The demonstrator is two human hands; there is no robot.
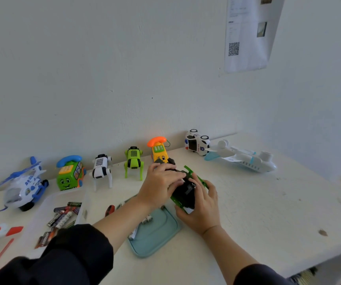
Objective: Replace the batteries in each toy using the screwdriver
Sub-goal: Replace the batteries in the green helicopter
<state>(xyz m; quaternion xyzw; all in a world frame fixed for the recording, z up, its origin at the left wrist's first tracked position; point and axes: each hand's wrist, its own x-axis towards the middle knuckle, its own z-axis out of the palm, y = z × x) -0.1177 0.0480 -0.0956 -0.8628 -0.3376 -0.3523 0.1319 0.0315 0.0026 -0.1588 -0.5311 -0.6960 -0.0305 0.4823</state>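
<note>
Broadly, a white tabletop (pixel 268 212) carries a row of toys along the wall. A blue tray (pixel 159 237) lies near its front edge, a clear bin (pixel 42 212) of batteries (pixel 62 217) to its left. Just beyond the tray, a green-and-black toy car (pixel 186 192) lies upturned, the right hand (pixel 203 206) curled round its near end, the left hand (pixel 159 186) gripping its top. A red-handled screwdriver (pixel 109 210) lies beside the left forearm.

- Bare table (pixel 258 206) right of the hands: open passage.
- Toy row along the wall, helicopter (pixel 22 185) to airplane (pixel 245 158), blocks far reach.
- Battery tray (pixel 48 210) and teal tray (pixel 157 237) obstruct near left.
</note>
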